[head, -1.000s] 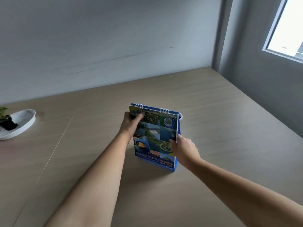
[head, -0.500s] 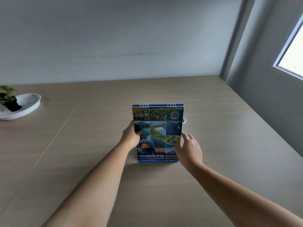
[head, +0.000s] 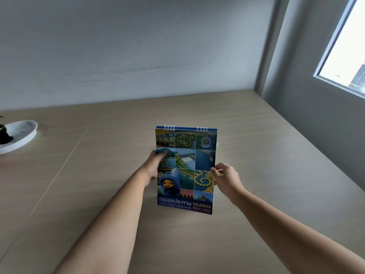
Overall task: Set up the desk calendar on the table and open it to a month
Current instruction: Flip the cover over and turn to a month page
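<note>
Now the desk calendar (head: 185,169) stands upright on the wooden surface (head: 256,155), left hand (head: 155,165) and right hand (head: 225,176) grasping its edges; cover showing, flipping to a month comes next.

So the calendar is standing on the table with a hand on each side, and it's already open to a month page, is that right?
Not quite. The head view shows the calendar upright on the table, left hand and right hand at its sides, but it shows the picture cover, not a month page.
</note>
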Demonstrator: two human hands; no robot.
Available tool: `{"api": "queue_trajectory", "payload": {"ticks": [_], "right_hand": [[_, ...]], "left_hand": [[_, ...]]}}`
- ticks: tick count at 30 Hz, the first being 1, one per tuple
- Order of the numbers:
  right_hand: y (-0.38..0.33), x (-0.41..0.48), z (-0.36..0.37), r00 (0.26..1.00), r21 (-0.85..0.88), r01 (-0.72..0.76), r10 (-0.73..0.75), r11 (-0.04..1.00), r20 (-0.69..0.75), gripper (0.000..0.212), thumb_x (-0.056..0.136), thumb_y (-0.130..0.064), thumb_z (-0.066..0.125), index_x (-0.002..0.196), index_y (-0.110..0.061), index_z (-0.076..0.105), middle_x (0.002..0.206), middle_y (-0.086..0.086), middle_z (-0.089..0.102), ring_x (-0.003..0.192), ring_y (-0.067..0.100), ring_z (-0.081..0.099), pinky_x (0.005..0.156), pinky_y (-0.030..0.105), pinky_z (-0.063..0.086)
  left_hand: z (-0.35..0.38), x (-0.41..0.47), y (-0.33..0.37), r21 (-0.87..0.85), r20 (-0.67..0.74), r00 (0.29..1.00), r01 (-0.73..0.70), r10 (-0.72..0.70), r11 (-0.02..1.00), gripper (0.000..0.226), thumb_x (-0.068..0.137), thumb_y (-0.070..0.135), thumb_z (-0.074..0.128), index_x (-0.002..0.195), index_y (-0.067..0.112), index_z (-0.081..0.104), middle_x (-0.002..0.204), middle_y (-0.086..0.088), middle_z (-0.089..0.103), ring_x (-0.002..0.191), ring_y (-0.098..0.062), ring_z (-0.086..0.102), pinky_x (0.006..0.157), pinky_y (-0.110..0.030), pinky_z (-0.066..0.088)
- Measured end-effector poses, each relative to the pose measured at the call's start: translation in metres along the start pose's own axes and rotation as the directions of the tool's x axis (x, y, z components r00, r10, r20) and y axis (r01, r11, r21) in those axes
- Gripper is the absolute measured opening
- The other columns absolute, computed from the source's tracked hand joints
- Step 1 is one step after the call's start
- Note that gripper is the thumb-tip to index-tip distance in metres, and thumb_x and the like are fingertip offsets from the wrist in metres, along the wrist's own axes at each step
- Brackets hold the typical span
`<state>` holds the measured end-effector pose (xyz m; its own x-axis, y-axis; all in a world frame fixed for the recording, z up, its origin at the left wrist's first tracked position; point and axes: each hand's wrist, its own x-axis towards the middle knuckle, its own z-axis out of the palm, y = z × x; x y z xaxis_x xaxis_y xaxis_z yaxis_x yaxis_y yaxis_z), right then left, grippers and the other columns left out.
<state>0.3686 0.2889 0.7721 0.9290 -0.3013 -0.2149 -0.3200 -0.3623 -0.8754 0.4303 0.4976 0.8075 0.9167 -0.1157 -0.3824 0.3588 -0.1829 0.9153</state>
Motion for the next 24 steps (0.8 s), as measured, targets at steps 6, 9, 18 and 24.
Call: {"api": "queue_trajectory", "payload": {"ticks": [6,9,18,24], "right_hand": [[-0.025,-0.029,-0.049,0.961,0.523,0.062,-0.192,0.85,0.199,0.033,0.092,-0.026,0.046,0.08,-0.011,0.072,0.062,0.006,0.063,0.055,0.019,0.052,0.057,0.031,0.037],[-0.063,-0.038,-0.066,0.944,0.565,0.223,-0.32,0.794,0.078,0.055,0.096,-0.033,0.034,0.057,-0.04,0.074,0.063,-0.015,0.072,0.064,0.002,0.064,0.073,0.023,0.044],[-0.125,0.039,-0.053,0.907,0.059,0.399,-0.403,0.915,0.119,0.028,0.096,-0.035,0.041,0.095,-0.02,0.064,0.115,0.009,0.068,0.105,0.027,0.061,0.082,0.035,0.043],[-0.084,0.051,-0.034,0.951,0.1,0.309,-0.31,0.946,-0.009,0.02,0.089,-0.02,0.054,0.102,-0.034,0.061,0.108,0.004,0.069,0.1,0.043,0.064,0.069,0.032,0.048]], "left_hand": [[-0.022,0.008,0.007,-0.391,0.037,0.998,-0.031,0.05,0.92,0.057,0.094,0.055,0.027,0.118,0.014,0.059,0.128,-0.019,0.063,0.114,-0.028,0.061,0.093,-0.04,0.051],[-0.018,0.004,0.018,-0.195,-0.065,0.994,-0.098,0.087,0.976,0.024,0.098,0.031,0.038,0.086,0.023,0.057,0.094,-0.001,0.07,0.095,-0.016,0.068,0.092,-0.031,0.052],[-0.001,0.007,0.023,0.047,-0.06,0.985,-0.161,0.163,0.986,0.023,0.094,0.018,0.048,0.116,0.024,0.052,0.115,0.001,0.06,0.104,-0.018,0.05,0.086,-0.037,0.037],[0.0,0.015,0.016,0.187,-0.189,0.941,-0.245,0.279,0.951,0.009,0.09,0.023,0.055,0.096,0.029,0.058,0.106,-0.004,0.067,0.1,-0.025,0.061,0.082,-0.036,0.049]]}}
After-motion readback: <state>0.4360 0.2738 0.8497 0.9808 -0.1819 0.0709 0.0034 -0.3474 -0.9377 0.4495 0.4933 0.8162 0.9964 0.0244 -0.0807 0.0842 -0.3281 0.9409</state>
